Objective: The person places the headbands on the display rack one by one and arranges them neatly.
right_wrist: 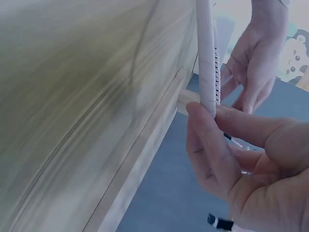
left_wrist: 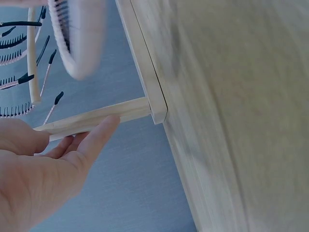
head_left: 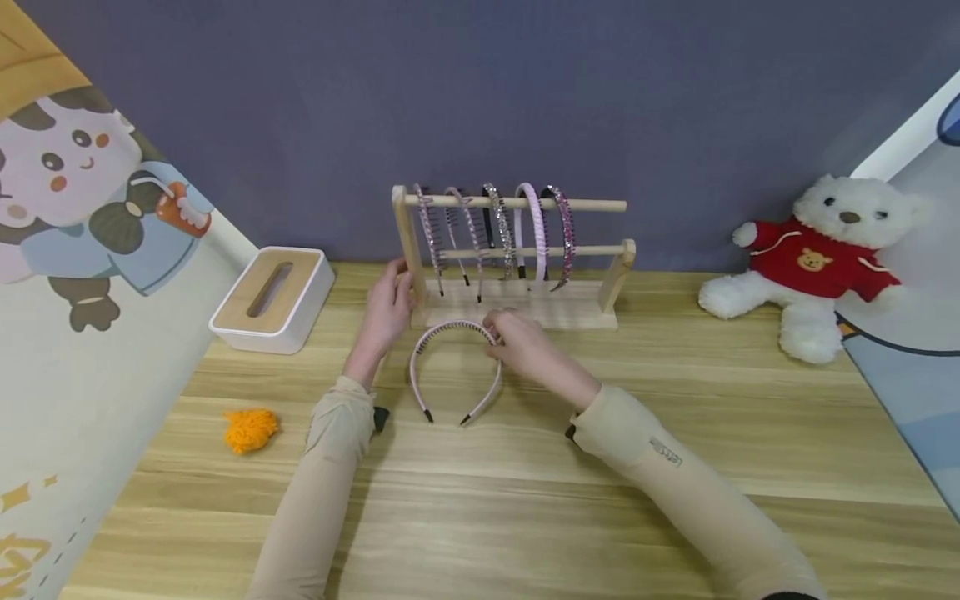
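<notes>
My right hand point(head_left: 527, 343) pinches a pale pink toothed headband point(head_left: 412, 372) on its right side, between thumb and fingers. The headband is held in front of the rack, its dark-tipped ends toward me. Close up in the right wrist view, the thumb and forefinger close on the pale band point(right_wrist: 206, 58). My left hand point(head_left: 387, 307) holds the left upright of a wooden headband rack point(head_left: 600, 205). In the left wrist view its fingers and thumb lie around the wooden post point(left_wrist: 104, 114). Several headbands hang on the rack, among them a glittery pink one point(head_left: 564, 229) and a braided pale one point(head_left: 537, 223).
A white tissue box point(head_left: 300, 321) with a wooden lid stands left of the rack. An orange fluffy ball point(head_left: 251, 430) lies nearer on the table point(head_left: 480, 508). A white teddy bear point(head_left: 806, 246) in a red top sits at the right. Behind the rack rises a dark wall point(head_left: 480, 92).
</notes>
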Demonstrator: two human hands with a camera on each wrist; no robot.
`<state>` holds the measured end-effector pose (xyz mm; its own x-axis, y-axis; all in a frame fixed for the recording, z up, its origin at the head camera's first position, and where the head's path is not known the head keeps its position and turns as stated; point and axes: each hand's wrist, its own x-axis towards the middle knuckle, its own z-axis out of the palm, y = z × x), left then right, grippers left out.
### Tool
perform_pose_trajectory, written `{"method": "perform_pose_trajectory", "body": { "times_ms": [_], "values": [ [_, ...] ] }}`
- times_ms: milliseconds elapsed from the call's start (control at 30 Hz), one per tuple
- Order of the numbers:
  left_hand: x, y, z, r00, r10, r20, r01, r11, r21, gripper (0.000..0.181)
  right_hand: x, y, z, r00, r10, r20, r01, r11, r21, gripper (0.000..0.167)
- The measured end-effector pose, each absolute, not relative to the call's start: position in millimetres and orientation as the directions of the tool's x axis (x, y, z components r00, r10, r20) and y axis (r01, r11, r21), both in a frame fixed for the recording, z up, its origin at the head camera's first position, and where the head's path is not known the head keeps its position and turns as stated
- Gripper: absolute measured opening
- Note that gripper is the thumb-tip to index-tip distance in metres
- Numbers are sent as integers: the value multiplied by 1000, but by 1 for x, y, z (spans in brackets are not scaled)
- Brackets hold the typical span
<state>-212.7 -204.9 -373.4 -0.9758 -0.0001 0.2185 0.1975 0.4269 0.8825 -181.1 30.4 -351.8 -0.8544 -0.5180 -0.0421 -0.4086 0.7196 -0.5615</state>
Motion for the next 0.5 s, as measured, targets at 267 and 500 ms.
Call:
{"method": "perform_pose_trajectory", "body": {
  "times_ms": [267,500],
  "values": [
    [-213,-205,-375,-979,3,204,187,415,890,41,-170,58,-345,-859,-513,-11,-398,681,-615,28],
    [-213,-205,-374,-979,2,204,186,425,886,41,-163,83,-336,-890,-455,-26,-325,673,-664,33]
  ]
}}
